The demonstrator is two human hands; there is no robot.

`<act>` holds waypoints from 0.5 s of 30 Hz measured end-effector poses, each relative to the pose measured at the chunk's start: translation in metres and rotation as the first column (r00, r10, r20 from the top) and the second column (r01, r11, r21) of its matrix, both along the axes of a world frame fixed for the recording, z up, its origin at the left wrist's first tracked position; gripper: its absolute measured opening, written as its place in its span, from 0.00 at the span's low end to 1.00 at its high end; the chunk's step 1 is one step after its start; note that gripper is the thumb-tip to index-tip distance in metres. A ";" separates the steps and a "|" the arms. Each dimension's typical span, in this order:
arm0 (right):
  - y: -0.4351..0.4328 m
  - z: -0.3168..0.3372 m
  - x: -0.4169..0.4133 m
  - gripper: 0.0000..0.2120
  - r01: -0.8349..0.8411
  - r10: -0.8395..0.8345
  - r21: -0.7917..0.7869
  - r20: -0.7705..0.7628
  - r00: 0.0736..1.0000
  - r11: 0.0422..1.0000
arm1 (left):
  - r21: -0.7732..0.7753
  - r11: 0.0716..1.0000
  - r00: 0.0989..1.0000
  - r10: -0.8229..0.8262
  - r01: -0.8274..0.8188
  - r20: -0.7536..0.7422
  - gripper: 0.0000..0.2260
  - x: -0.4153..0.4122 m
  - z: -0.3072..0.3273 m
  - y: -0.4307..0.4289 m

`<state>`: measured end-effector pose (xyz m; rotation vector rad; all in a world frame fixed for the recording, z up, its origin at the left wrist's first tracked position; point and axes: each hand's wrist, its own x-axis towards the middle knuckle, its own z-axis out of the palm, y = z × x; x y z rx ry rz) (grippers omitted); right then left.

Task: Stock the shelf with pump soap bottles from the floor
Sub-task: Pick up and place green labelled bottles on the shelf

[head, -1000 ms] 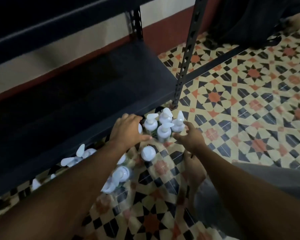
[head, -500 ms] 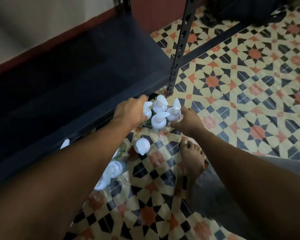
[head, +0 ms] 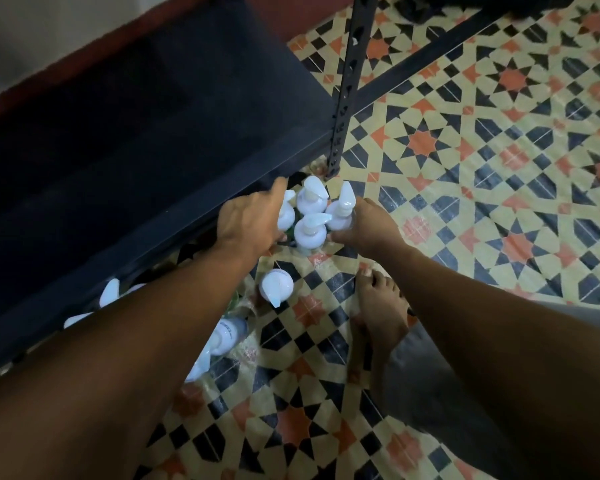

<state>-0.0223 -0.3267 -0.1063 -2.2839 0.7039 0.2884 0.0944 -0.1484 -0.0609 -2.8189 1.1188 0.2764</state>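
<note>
Left hand (head: 250, 223), right hand (head: 364, 225) curl round the bottles (head: 311, 225), squeezing four between them, probably for one lift.

Four white pump bottles (head: 311, 233) upright, clustered on floor (head: 465, 237) by dark shelf (head: 118, 140) edge; more nearby.

L hand (head: 248, 221), R hand (head: 366, 226) clasping pump bottles (head: 310, 232), tiled floor (head: 471, 188)

Domestic storage room, by appearance: star-patterned floor tiles (head: 499, 161), black slotted-steel shelving rack (head: 349, 81) against a pale wall (head: 32, 29) with red skirting (head: 284, 15), pump bottles (head: 310, 230) clustered on the floor.
</note>
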 end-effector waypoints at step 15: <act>-0.015 0.107 -0.024 0.13 0.018 -0.018 -0.021 0.026 1.000 1.000 | -0.256 0.966 0.997 0.017 -0.037 -0.079 0.22 -0.008 0.084 0.020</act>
